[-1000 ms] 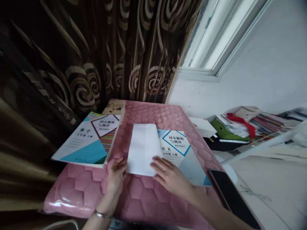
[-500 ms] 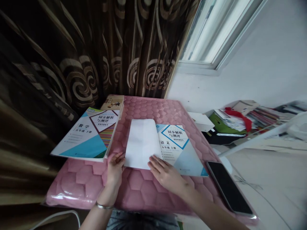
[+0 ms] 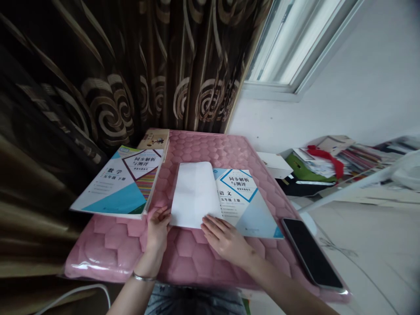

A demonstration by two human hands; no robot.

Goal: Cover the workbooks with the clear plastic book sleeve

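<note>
A sheet of white paper, folded over, lies across the left part of a workbook with a blue and white cover. My left hand is closed at the paper's lower left corner, thumb and fingers pinching its edge. On the lower right of the paper rests my right hand, fingers stretched out and lying flat near the fold. The workbook's left side is hidden under the paper.
The pink quilted tabletop has a clear plastic cover. Stacked books lie at left, a phone along the right edge. A patterned curtain hangs behind. Papers and a green folder sit beyond the table at right.
The view has shifted very slightly. Both hands keep almost the same place on the paper, with the right fingers a touch further left.
</note>
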